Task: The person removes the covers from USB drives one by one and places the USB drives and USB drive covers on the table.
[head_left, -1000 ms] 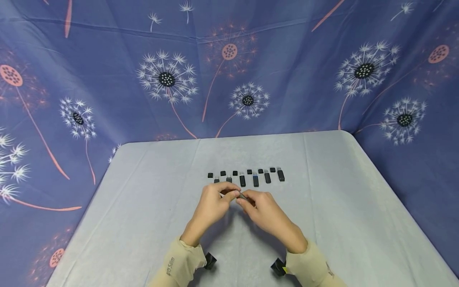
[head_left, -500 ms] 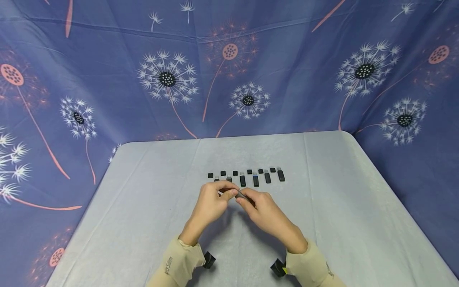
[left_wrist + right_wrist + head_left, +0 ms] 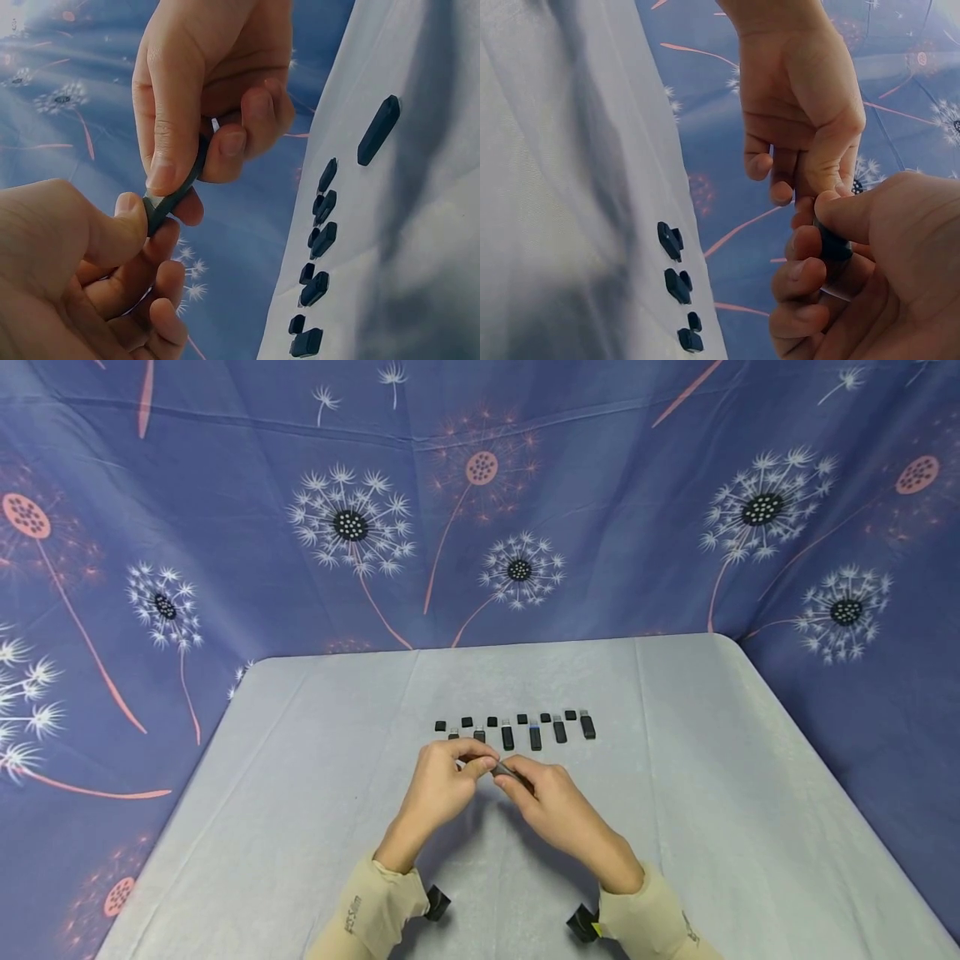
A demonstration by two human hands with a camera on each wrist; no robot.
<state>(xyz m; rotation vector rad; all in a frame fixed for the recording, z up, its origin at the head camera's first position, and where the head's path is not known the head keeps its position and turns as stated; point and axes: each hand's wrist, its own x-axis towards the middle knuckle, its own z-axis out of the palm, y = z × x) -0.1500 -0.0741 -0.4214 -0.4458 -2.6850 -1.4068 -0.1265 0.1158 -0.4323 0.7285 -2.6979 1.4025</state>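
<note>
Over the middle of the grey table, both hands meet on one small dark flash drive (image 3: 506,769). My left hand (image 3: 483,766) pinches its left end between thumb and forefinger. My right hand (image 3: 512,782) pinches the other end. The left wrist view shows the left hand (image 3: 135,217) low and near, the right hand (image 3: 196,161) above it, and the dark drive (image 3: 174,196) slanting between their thumbs. In the right wrist view the right hand (image 3: 821,225) holds the drive (image 3: 831,244) while the left hand (image 3: 810,196) grips it from above. I cannot tell whether the drive's cap is on.
A row of black flash drives and loose caps (image 3: 517,728) lies just beyond the hands. The table (image 3: 712,793) wears a pale grey cloth. A blue dandelion-print backdrop (image 3: 225,527) hangs behind and at both sides.
Both hands have crept slightly away from me, still pinching the same drive; the row on the table has not moved.
</note>
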